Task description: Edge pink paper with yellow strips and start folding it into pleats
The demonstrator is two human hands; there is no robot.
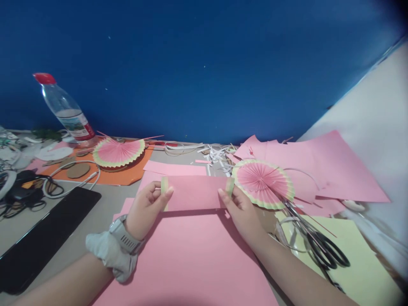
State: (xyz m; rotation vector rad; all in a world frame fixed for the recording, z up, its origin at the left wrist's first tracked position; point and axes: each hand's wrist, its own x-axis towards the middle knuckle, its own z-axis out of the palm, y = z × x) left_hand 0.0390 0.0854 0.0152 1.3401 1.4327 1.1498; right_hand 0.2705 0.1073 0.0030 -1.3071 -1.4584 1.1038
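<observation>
A pink paper strip (196, 193) with a pale green band at each short end is held up level between both hands. My left hand (148, 208) pinches its left end, thumb in front and fingers behind. At the right end, my right hand (240, 210) grips it the same way. Beneath the strip lies a large pink sheet (197, 259). One pleated pink fan disc with a green rim (261, 182) rests just right of my right hand, and another pleated fan (119, 152) sits at the back left.
Black-handled scissors (328, 250) lie on a pale green sheet (366, 255) at right. Pink sheets (338, 170) pile behind them. At left are a black phone (51, 238), a white cable (52, 187), an orange sheet (137, 170) and a red-capped bottle (68, 110). Paper scraps (218, 155) lie by the blue wall.
</observation>
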